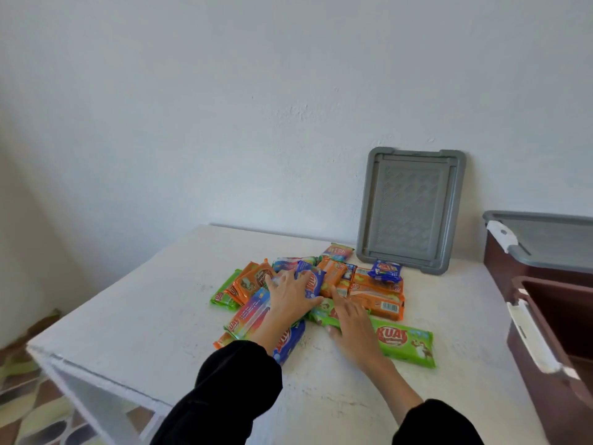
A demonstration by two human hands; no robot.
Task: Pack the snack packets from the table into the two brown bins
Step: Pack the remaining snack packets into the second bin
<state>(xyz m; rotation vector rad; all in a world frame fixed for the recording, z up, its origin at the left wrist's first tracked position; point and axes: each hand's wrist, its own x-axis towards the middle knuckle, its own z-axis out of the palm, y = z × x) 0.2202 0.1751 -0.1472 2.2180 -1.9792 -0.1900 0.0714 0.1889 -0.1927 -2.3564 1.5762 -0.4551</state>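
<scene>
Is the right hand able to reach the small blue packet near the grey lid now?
Probably yes. The small blue packet lies uncovered on top of the orange packets, just beyond the right hand, which rests on the long green packet. Nothing stands between them.

Both arms wear black long sleeves of soft, matte cloth, loose and creased. Left sleeve (pixel 234 377) bunches into a thick rounded roll low on the forearm, a little short of the bare left hand (pixel 290 293); right sleeve (pixel 433 423) ends farther up the arm, leaving the forearm uncovered down to the bare right hand (pixel 353 324). Right hand slightly blurred, finer detail not readable.
</scene>
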